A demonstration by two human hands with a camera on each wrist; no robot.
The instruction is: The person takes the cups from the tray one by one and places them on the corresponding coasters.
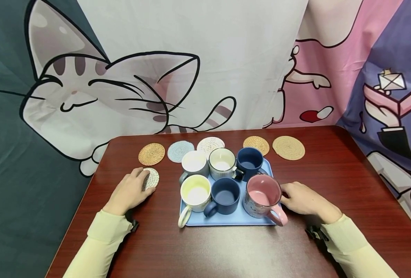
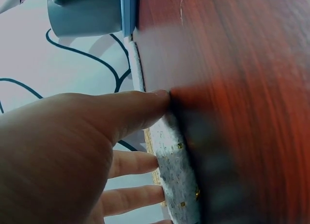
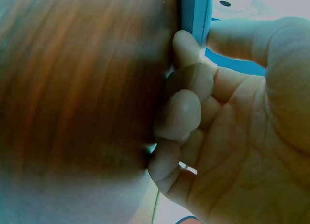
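My left hand point(image 1: 128, 192) is at the left of the table, with thumb and fingers about the edge of a small white woven coaster point(image 1: 152, 178). Gold flecks show on this coaster point(image 2: 177, 185) in the left wrist view; it lies on or very close to the tabletop. My right hand point(image 1: 301, 198) grips the right rim of a light blue tray point(image 1: 212, 221); in the right wrist view the thumb and curled fingers pinch its edge point(image 3: 194, 15). On the tray stand several mugs, among them a pink mug point(image 1: 263, 196) nearest that hand, a yellow-lined mug point(image 1: 195, 195) and a dark blue mug point(image 1: 225, 197).
Along the table's back edge lie a tan coaster point(image 1: 151, 154), a light blue coaster point(image 1: 180, 151), a white coaster point(image 1: 210, 144), a yellowish coaster point(image 1: 256, 145) and a beige coaster point(image 1: 288, 148). A printed cloth point(image 1: 205, 88) hangs behind the brown table point(image 1: 226, 251).
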